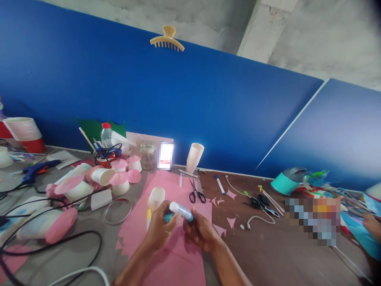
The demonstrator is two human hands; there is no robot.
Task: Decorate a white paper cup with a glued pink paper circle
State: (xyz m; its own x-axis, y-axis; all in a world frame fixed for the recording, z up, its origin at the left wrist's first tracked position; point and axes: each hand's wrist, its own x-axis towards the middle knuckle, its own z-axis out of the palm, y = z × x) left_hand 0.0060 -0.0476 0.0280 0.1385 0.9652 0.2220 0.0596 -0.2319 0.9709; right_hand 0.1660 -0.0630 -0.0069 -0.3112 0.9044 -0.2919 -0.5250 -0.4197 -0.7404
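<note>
Left hand (160,227) seems to be pinching a teal piece (168,217) while right hand (204,231) is gripping the teal end of a tube (182,210) above pink paper (186,268). The tube is looking light, stiff and perhaps slippery, its barrel probably offering the best hold. Paper is covering part of the desk (256,254), and a blue partition (193,99) is standing before concrete (190,18)

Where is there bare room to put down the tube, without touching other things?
The widest bare patch is on the brown table, right of the right hand and nearer than the white cable. A small gap shows on the pink paper, between the white cup and the scissors. The left side is crowded with pink-topped cups and cords.
</note>
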